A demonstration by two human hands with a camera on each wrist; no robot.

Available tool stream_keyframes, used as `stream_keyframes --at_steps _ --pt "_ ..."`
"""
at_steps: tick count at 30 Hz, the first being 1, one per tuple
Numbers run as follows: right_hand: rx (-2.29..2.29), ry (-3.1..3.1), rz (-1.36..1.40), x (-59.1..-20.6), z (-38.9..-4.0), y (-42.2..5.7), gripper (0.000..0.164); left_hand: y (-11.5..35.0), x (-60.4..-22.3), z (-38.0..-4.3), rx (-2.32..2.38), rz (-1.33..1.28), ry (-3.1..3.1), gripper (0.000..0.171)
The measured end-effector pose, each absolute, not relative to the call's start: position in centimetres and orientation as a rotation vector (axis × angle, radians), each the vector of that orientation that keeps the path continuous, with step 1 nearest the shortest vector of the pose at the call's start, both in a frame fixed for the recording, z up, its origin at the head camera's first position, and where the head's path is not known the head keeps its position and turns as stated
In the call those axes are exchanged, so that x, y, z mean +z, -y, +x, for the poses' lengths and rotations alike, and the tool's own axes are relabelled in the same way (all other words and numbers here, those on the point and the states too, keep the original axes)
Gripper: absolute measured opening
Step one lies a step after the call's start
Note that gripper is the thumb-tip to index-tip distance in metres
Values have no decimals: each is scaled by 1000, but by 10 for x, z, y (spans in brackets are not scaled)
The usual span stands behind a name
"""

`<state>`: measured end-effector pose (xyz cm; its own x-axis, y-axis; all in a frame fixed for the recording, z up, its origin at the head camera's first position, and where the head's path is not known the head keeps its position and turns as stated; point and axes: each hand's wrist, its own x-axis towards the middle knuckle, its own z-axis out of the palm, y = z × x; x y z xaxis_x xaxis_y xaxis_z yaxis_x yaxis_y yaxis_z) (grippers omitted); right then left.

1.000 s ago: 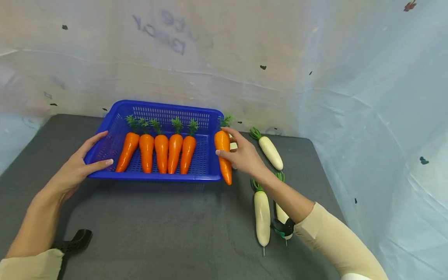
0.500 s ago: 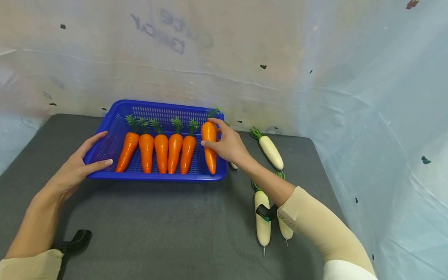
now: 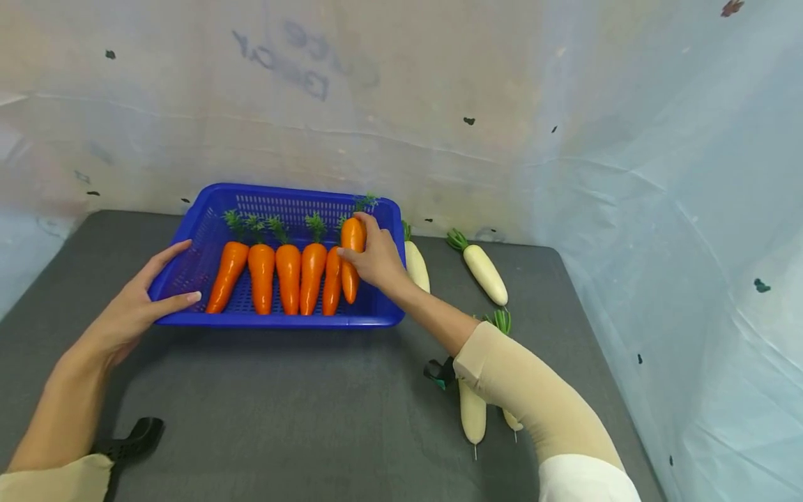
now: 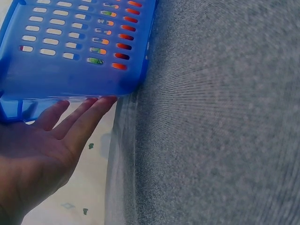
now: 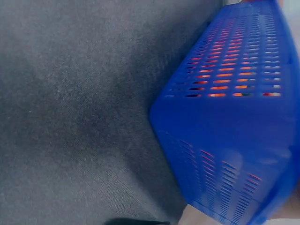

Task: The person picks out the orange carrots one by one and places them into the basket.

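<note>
A blue plastic basket point(image 3: 282, 321) holds a row of orange carrots point(image 3: 288, 279) with green feathery tops. My left hand point(image 3: 134, 305) grips its left end, the thumb over the rim. In the left wrist view, the fingers of that left hand point(image 4: 56, 140) reach along the basket's outer wall point(image 4: 70, 79). Inside the basket's right part, my right hand point(image 3: 379, 256) pinches another carrot point(image 3: 352, 261) between thumb and fingers, close beside the rightmost one in the row and overlapping it. The right wrist view shows mostly the basket's slotted outside point(image 5: 225, 117), hiding the fingers and the carrot.
White radishes with green stems lie right of the basket: one radish point(image 3: 417, 266) beside its wall, another radish point(image 3: 486, 274) farther right. Two more, including a front radish point(image 3: 472, 415), are partly behind my right sleeve. Plastic sheeting point(image 3: 401, 84) rises behind the dark grey table point(image 3: 282, 418).
My right hand has carried the carrot left, from over the basket's right rim to beside the row. The left hand and basket have stayed in place.
</note>
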<state>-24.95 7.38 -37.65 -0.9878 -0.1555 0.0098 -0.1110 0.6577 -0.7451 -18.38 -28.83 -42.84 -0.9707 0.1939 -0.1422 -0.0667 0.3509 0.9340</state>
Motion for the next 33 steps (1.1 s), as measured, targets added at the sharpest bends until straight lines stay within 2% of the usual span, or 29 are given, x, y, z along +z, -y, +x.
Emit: stream_keyframes --at_steps 20,25,33 --pt "-897 -2879 65 -396 -254 -55 71 290 -428 -184 1624 115 -2394 78" --pt "-890 -2867 93 -395 -253 -55 68 290 -428 -183 1642 104 -2383 78" --pt "-982 -2799 37 -389 -249 -58 74 291 -428 -183 1658 106 -2380 79"
